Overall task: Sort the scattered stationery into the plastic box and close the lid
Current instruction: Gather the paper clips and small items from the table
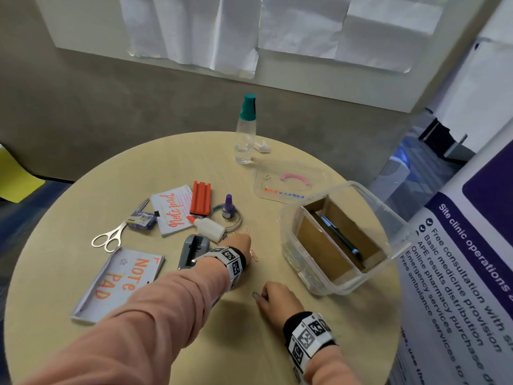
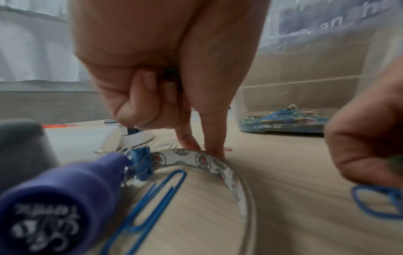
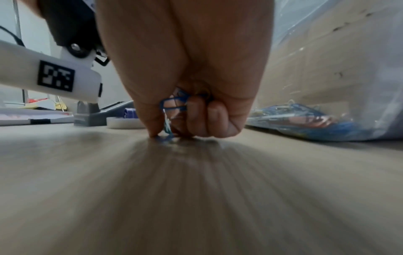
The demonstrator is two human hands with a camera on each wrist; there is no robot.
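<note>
Gripping a bunch of blue paper clips [image 3: 174,101] in curled fingers, the right hand [image 1: 277,301] rests its fingertips on the round table [image 1: 277,357] near the front edge, thumb and forefinger pinching one more clip against the surface. The left hand [image 1: 237,241] reaches farther out, just beside the glue bottle [image 1: 208,227]. The left wrist view shows its ring and little fingers curled into the palm around something small and dark, not identifiable, while two straight fingers [image 2: 214,138] press down at a pink paper clip [image 2: 227,149] beside the tape roll [image 2: 202,158].

The plastic box [image 1: 288,226] stands open on the right side of the table, with cardboard dividers inside. A black pen [image 1: 341,237] lies in the middle compartment; a heap of paper clips lies in the compartment nearest the hands. The clear lid [image 1: 288,187] lies flat behind the box, apart from it.

Items outside the box, left of centre: scissors [image 1: 108,238], staple box [image 1: 141,219], two note pads [image 1: 119,282], orange holder [image 1: 200,198], purple ink bottle [image 1: 228,207], grey tape dispenser [image 1: 193,250]. A further pink clip [image 1: 254,255] lies just right of the left wrist. A water bottle [image 1: 245,129] stands at the far edge.
</note>
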